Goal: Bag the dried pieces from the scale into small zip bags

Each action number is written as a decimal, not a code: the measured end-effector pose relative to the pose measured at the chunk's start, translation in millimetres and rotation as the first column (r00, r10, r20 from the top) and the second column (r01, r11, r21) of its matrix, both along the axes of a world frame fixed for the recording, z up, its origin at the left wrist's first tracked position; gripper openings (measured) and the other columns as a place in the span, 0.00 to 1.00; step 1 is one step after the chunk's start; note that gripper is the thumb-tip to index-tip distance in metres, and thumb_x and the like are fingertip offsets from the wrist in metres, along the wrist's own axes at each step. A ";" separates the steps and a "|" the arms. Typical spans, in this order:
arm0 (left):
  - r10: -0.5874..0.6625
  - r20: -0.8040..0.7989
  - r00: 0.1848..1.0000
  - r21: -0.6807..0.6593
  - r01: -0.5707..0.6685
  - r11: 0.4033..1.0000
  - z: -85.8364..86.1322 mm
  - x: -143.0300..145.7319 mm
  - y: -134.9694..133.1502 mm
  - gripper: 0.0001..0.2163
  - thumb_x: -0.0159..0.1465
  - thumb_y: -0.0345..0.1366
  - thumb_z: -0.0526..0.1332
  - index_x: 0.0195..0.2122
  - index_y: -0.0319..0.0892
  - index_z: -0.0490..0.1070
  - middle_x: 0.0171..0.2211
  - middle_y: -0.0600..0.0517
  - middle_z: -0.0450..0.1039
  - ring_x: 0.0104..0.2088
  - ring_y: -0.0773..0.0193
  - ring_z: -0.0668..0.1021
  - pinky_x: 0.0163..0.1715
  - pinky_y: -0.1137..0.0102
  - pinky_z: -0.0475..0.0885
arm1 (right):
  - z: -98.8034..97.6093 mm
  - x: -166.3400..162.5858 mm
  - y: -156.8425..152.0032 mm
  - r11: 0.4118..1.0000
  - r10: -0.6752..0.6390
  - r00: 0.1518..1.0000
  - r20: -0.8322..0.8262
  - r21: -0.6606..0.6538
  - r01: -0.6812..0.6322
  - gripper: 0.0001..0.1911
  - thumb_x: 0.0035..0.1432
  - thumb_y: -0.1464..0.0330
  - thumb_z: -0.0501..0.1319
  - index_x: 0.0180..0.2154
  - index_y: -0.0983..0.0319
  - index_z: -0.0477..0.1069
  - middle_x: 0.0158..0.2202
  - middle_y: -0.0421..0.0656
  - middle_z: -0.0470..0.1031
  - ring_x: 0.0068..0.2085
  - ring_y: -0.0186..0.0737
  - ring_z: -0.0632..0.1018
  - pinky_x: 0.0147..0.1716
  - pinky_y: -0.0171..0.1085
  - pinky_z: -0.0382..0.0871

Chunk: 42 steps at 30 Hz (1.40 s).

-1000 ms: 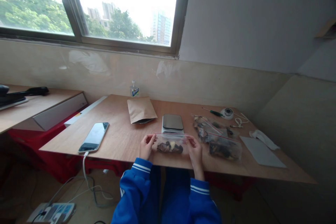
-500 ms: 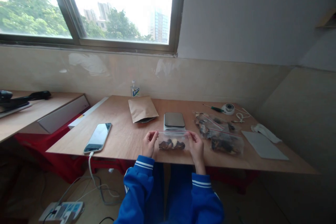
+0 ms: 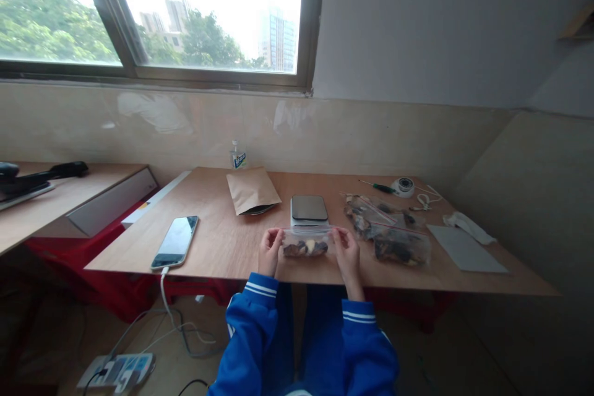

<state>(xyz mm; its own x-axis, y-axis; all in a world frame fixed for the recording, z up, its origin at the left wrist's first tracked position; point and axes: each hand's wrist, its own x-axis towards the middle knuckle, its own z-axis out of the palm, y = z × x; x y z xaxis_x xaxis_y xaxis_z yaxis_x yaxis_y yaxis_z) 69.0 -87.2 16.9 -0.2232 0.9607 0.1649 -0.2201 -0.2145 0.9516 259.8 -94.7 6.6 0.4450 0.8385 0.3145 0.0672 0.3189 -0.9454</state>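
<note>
Between my two hands is a clear zip bag [image 3: 304, 248] with dark, dried-looking pieces and one pale piece at its bottom. My left hand [image 3: 270, 250] pinches the bag's top left corner. At the opposite corner, my right hand [image 3: 346, 250] has its fingers closed on the zip edge. Whether the zip is fully sealed I cannot tell. Just behind the bag sits a small scale [image 3: 309, 208], its front partly covered by the bag's top. To the right lie other filled zip bags [image 3: 401, 249], close to my right hand.
A brown paper pouch [image 3: 253, 190] lies behind left, with a small bottle [image 3: 238, 156] beyond it. A phone [image 3: 175, 241] on a cable is at left. Rightward are a screwdriver [image 3: 383, 188], a white camera [image 3: 403, 187], a grey sheet [image 3: 466, 249] and a white cloth [image 3: 469, 228].
Both hands stay on the bag's corners. They and the bag have shifted slightly up and toward the scale in the picture; the whole view has also moved a little.
</note>
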 end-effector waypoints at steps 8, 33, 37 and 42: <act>0.012 -0.075 0.997 0.011 -0.011 1.000 4.8 4.1 -5.0 0.17 0.51 0.48 0.66 0.33 0.39 0.71 0.31 0.49 0.74 0.34 0.63 0.76 0.37 0.69 0.70 | 11.0 -5.4 -7.1 0.988 0.146 0.989 0.021 -0.056 -0.145 0.18 0.52 0.55 0.62 0.37 0.63 0.73 0.33 0.46 0.79 0.37 0.42 0.78 0.39 0.40 0.72; 0.026 -0.296 0.955 0.177 0.028 0.984 17.7 8.7 -14.7 0.11 0.57 0.44 0.63 0.33 0.42 0.74 0.33 0.49 0.75 0.36 0.61 0.76 0.40 0.67 0.71 | 68.5 -44.6 -29.9 0.996 -0.056 0.579 0.813 0.085 -0.023 0.19 0.57 0.71 0.55 0.51 0.54 0.69 0.54 0.45 0.68 0.60 0.49 0.62 0.60 0.54 0.46; 0.010 -0.296 0.955 0.174 0.044 0.984 16.8 10.7 -17.0 0.10 0.58 0.44 0.62 0.34 0.42 0.74 0.34 0.49 0.76 0.37 0.61 0.76 0.41 0.66 0.71 | 67.1 -55.2 -29.9 0.990 0.085 0.568 0.818 -0.003 -0.143 0.11 0.61 0.67 0.54 0.40 0.55 0.73 0.40 0.42 0.78 0.51 0.44 0.72 0.60 0.56 0.42; -0.020 -0.334 0.942 0.199 0.091 0.976 17.2 9.3 -17.3 0.09 0.59 0.43 0.61 0.33 0.43 0.75 0.34 0.50 0.76 0.37 0.60 0.76 0.40 0.66 0.71 | 60.5 -47.3 -23.5 0.992 0.068 0.594 0.801 0.006 -0.122 0.12 0.62 0.70 0.53 0.33 0.56 0.75 0.33 0.42 0.79 0.42 0.42 0.76 0.55 0.50 0.51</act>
<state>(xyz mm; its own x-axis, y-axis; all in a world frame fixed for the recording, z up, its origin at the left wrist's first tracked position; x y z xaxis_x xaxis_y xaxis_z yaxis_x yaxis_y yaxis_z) 78.3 -104.6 34.1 -0.0700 0.9061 0.4173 0.0796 -0.4120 0.9077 212.5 -118.2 67.1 -0.0881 0.8306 0.5499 0.7525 0.4172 -0.5096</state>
